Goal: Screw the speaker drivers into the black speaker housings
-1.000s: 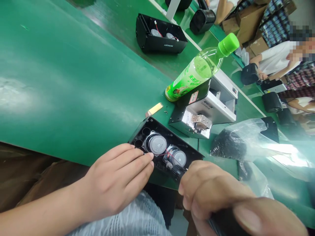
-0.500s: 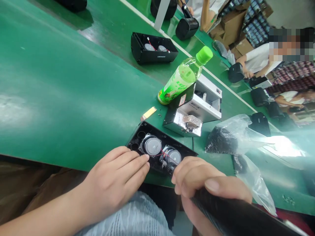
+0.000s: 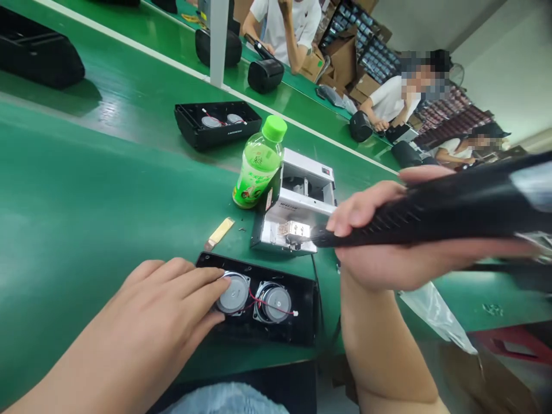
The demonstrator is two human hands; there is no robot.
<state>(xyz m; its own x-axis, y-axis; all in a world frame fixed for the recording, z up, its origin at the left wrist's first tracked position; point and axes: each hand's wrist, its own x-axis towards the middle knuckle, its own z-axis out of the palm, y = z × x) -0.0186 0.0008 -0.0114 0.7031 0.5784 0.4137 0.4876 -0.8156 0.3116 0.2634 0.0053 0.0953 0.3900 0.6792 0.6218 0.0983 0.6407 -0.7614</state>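
A black speaker housing (image 3: 306, 310) lies open on the green bench (image 3: 86, 230), with two round speakers (image 3: 233, 293) inside it and a red wire (image 3: 269, 305) running between them. My left hand (image 3: 159, 305) rests flat on the housing, its fingertips touching the left speaker. My right hand (image 3: 379, 253) grips a black ridged handheld tool (image 3: 431, 215), probably a soldering iron. Its tip sits just by the metal front of a white bench unit (image 3: 302, 195), clear of the speakers.
A green-capped bottle (image 3: 259, 164) and a brass strip (image 3: 219, 233) stand beside the white unit. Another open housing (image 3: 218, 123) lies further back. A plastic bag (image 3: 435, 310) hangs off the bench edge. A co-worker (image 3: 388, 100) handles a black housing beyond.
My right hand has lifted the tool away from the speakers, up and right towards the white unit. The view has swung level. My left hand stays on the housing.
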